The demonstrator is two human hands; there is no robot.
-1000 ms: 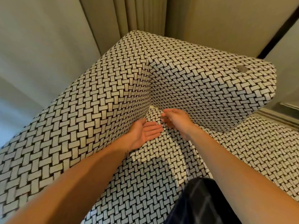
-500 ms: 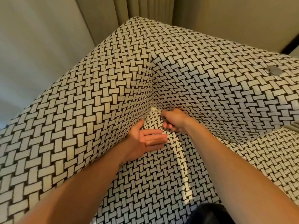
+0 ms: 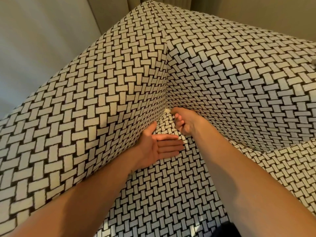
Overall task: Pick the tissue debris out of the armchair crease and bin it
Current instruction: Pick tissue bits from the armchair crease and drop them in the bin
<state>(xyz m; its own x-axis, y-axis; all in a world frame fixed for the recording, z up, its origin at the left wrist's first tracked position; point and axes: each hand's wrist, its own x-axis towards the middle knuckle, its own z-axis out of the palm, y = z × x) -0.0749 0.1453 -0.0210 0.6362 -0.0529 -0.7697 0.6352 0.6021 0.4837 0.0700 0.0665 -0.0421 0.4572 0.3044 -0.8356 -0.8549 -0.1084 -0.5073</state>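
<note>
White tissue debris (image 3: 166,110) is wedged in the back corner crease of the armchair, where the left arm (image 3: 102,108), the backrest (image 3: 239,91) and the seat (image 3: 162,194) meet. A smaller scrap lies a little lower along the crease. My right hand (image 3: 185,121) is at that corner with its fingers curled, and its fingertips pinch at the tissue's edge. My left hand (image 3: 159,147) lies palm up on the seat, fingers straight, just below the right hand and against the chair's arm. Its palm holds nothing.
The armchair is covered in a black-and-white woven pattern. A pale wall (image 3: 42,40) stands to the left and a curtain (image 3: 133,4) hangs behind the chair. Dark clothing (image 3: 220,231) shows at the bottom edge. No bin is in view.
My head has moved closer to the corner. My right hand has reached deeper into the crease and curled onto the tissue. My left hand has stayed palm up beneath it.
</note>
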